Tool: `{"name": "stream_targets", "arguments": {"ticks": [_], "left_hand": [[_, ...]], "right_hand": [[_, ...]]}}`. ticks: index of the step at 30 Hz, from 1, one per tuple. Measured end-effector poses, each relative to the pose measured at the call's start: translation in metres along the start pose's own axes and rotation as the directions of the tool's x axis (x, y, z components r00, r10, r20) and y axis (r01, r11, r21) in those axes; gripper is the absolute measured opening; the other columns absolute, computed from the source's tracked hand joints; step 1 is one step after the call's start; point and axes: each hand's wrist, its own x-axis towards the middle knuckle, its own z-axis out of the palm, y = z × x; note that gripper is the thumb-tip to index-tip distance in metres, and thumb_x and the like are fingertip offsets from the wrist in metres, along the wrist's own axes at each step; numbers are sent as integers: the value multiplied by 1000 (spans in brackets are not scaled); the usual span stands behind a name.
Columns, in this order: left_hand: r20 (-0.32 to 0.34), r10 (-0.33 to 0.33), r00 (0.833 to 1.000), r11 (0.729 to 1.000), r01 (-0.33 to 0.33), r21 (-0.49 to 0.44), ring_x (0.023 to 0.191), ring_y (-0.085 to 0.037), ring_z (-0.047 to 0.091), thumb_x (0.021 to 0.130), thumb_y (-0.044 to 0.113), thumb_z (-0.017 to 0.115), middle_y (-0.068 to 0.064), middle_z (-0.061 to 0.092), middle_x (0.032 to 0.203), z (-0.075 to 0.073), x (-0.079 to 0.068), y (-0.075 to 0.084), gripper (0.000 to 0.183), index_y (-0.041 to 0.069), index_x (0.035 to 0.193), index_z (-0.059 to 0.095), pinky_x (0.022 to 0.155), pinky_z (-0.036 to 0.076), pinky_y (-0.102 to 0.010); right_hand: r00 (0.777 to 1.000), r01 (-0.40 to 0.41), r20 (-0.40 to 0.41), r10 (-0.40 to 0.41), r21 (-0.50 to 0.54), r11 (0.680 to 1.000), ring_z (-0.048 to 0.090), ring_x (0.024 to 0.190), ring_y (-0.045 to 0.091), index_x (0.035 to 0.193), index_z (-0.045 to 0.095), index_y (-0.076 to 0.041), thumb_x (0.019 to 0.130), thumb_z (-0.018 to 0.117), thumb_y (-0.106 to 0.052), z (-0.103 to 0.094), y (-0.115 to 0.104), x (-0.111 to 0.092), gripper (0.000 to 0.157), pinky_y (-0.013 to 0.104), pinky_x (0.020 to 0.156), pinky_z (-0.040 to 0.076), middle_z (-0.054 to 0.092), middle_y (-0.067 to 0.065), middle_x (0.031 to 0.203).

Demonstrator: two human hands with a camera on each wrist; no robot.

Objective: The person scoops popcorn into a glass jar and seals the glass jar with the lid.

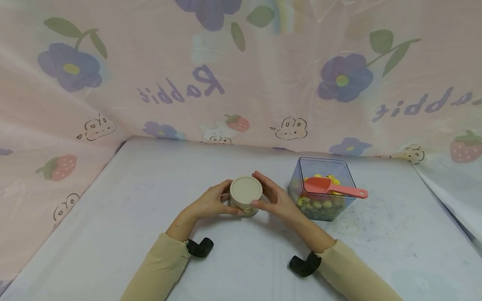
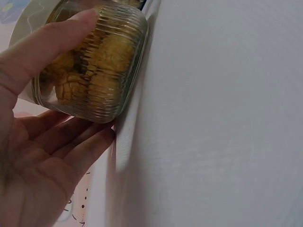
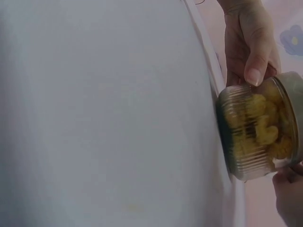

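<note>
A ribbed glass jar (image 2: 111, 56) with yellow popcorn-like pieces inside stands upright on the table, topped by a round cream lid (image 1: 246, 190). My left hand (image 1: 211, 202) holds the jar's left side, thumb across the front of the glass and fingers round the back. From the other side, my right hand (image 1: 281, 204) grips the lid, its thumb on the near edge and its fingers at the far right edge. In the right wrist view only part of the right hand (image 3: 289, 196) shows, close to the lid's rim.
To the right of the jar stands a clear bluish square container (image 1: 295, 188) holding more yellow pieces. A coral-pink scoop (image 1: 318, 185) lies across its top, handle over the right rim. A patterned pink curtain (image 1: 256, 83) hangs behind the white table (image 1: 150, 175).
</note>
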Motion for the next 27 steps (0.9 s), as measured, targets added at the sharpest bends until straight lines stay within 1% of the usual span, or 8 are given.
{"name": "stream_targets", "arguments": {"ticks": [4,9,12,17,21,27], "left_hand": [[0,-5,1000,1000,5,6,133,-32,44,75,12,83,-14,49,139,0,0,2,77,4,139,41,111,36,-41],[-2,-7,1000,1000,7,26,134,-33,43,75,14,83,-14,49,140,0,0,2,77,4,139,41,111,36,-42],[-1,-10,1000,1000,10,25,134,-32,43,75,14,83,-14,49,140,0,1,1,78,5,139,41,111,36,-41],[-2,-19,1000,999,19,26,133,-32,44,74,14,84,-13,49,140,0,1,0,78,5,139,41,111,36,-42],[-7,-24,1000,999,24,31,133,-33,44,74,14,83,-14,49,140,0,0,0,78,5,139,40,111,36,-42],[-11,-10,1000,999,10,34,133,-33,44,75,14,83,-15,49,139,1,1,-1,77,4,139,41,110,37,-41]], "right_hand": [[998,36,51,-37,20,999,13,145,38,148,20,8,90,64,-4,-4,0,0,74,49,116,10,18,26,156],[997,37,74,-38,17,999,12,145,39,148,21,8,92,59,-1,-7,-1,0,69,53,116,9,19,24,156],[999,15,47,-15,-5,1000,16,145,37,148,26,6,90,61,0,-7,-2,0,68,52,117,12,25,23,155],[1000,-7,-17,6,-89,996,30,141,37,145,34,5,85,69,0,-5,-1,0,70,48,116,21,37,23,147],[999,-14,-38,9,-147,989,33,138,39,143,34,7,82,73,-1,-3,0,0,72,47,115,23,37,24,142],[996,-52,-73,42,-147,988,31,139,38,141,35,5,81,75,-3,0,1,0,73,45,115,24,33,24,145]]}}
